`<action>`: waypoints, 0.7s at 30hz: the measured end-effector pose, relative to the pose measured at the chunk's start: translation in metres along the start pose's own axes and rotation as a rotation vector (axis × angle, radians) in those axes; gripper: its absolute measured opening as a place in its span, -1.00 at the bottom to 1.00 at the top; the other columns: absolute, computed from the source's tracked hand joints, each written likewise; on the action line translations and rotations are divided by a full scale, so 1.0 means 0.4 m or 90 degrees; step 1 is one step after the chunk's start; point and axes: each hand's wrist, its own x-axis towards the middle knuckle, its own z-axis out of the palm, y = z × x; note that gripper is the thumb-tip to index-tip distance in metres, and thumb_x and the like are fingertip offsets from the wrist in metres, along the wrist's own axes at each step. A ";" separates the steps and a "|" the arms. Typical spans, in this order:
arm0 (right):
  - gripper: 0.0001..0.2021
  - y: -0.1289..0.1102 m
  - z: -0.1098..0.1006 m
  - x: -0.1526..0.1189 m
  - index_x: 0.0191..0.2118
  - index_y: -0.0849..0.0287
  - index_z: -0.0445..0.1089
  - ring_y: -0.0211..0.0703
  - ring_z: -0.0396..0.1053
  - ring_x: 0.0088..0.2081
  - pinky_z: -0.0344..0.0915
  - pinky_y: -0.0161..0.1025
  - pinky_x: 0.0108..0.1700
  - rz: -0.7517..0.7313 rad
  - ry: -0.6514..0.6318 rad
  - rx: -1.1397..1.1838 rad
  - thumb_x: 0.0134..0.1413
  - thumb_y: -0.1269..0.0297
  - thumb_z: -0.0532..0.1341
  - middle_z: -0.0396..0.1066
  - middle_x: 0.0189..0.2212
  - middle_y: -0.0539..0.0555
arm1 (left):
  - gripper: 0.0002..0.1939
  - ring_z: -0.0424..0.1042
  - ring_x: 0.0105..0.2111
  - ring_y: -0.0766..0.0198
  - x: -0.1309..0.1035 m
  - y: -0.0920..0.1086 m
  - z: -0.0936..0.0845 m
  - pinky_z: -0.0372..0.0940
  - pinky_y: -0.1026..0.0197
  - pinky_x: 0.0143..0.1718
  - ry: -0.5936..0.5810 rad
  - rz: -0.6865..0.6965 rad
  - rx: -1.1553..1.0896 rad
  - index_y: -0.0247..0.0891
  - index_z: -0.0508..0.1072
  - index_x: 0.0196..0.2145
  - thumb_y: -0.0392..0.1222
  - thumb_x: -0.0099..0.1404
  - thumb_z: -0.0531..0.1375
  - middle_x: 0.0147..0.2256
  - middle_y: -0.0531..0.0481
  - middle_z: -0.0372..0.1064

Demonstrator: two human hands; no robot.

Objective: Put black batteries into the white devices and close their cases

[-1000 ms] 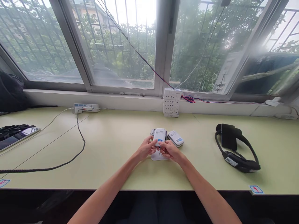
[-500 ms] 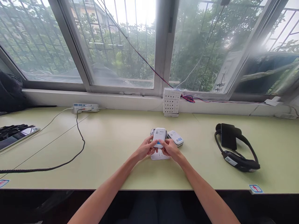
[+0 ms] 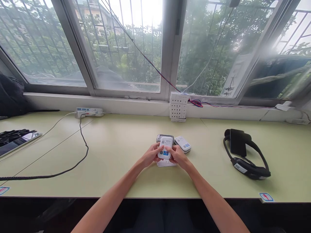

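Between both hands is a white rounded device with printed labels and a blue patch. My left hand grips its left edge, thumb on the face. On the right edge, my right hand is closed in the same way. Under the device, nearer to me, a white flat piece with a printed label lies on the table. Just behind it sits an open-looking grey and white part, partly hidden. Right of my right hand, a white device with a blue label rests on top of something similar.
A black headset lies on the right of the green table. At the back stand a white perforated block and, further left, a power strip with cables. A tablet is at the far left.
The held white device has slid toward me between my hands, showing more of its blue patch. More of the grey and white part behind it is visible.
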 end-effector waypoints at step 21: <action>-0.54 -0.005 0.009 -0.007 -0.57 0.19 0.22 -0.43 -0.03 -0.78 -0.17 -0.41 -0.79 0.007 -0.005 -0.010 0.03 -0.12 0.24 0.09 -0.75 -0.13 | -0.48 0.43 -0.50 0.31 0.001 -0.003 -0.003 0.22 0.38 -0.60 0.032 -0.002 0.024 -0.28 0.42 -0.06 0.17 0.19 0.24 -0.35 -0.09 0.45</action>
